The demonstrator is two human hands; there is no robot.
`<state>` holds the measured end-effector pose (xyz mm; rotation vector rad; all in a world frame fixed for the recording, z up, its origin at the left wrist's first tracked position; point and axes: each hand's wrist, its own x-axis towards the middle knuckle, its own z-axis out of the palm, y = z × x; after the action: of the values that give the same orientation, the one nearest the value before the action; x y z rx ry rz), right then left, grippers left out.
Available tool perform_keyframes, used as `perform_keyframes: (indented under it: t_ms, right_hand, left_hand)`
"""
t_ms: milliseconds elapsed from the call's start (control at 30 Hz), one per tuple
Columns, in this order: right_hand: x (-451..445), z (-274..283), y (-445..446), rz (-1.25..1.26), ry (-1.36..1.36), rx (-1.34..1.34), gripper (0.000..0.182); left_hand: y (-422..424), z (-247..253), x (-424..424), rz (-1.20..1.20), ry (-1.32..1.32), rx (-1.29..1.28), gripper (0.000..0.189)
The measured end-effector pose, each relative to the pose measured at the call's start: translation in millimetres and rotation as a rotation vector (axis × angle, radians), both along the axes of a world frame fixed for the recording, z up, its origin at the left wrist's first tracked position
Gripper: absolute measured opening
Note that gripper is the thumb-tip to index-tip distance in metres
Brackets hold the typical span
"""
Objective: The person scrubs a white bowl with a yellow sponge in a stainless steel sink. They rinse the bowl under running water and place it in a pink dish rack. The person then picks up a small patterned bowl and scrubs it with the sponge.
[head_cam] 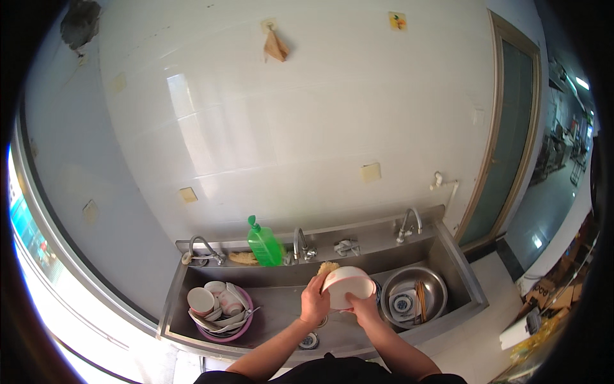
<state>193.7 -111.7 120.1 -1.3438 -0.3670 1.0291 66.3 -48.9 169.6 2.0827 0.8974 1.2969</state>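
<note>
A white bowl with a pink rim (352, 279) is held tilted on its side above the long stainless steel sink (278, 302). My right hand (365, 309) grips its near rim, the thumb reaching inside. At the bowl's left side, my left hand (315, 300) has a tan fibrous scrubber, like a loofah (328, 267), against the outer wall; its fingers are partly hidden. Below the hands, a blue-patterned small dish (309, 341) lies on the sink floor. Another patterned dish (378, 291) shows only its edge behind the bowl.
Left in the sink, a pink basin (248, 326) holds stacked bowls and plates. On the right, a steel basin (443, 293) holds a patterned dish (403, 303) and chopsticks (420, 300). A green soap bottle (265, 247) and three taps, one central (298, 242), line the back ledge.
</note>
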Motion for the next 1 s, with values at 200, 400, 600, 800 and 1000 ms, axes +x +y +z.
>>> perform_keyframes:
  t_ms: [200, 400, 600, 800, 1000]
  right_hand:
    - [10.8, 21.6, -3.7, 0.031, -1.149, 0.202, 0.023]
    - [16.6, 0.4, 9.4, -0.119, -0.950, 0.315, 0.028]
    - [-24.4, -6.5, 22.6, -0.051, 0.343, 0.169, 0.041]
    - [3.1, 2.4, 26.8, 0.119, 0.125, 0.023, 0.038]
    - [9.7, 28.4, 0.7, 0.022, -0.774, 0.284, 0.024]
  left_hand:
    - [30.5, 22.1, -24.7, -0.257, 0.362, 0.386, 0.043]
    - [32.5, -13.0, -2.5, -0.226, -0.371, -0.474, 0.044]
    - [-30.6, -45.2, 24.3, -0.077, -0.674, -0.680, 0.044]
    - [6.7, -25.5, -3.8, 0.018, -0.234, -0.502, 0.035]
    - [23.5, -4.8, -16.5, 0.092, 0.039, 0.020, 0.024]
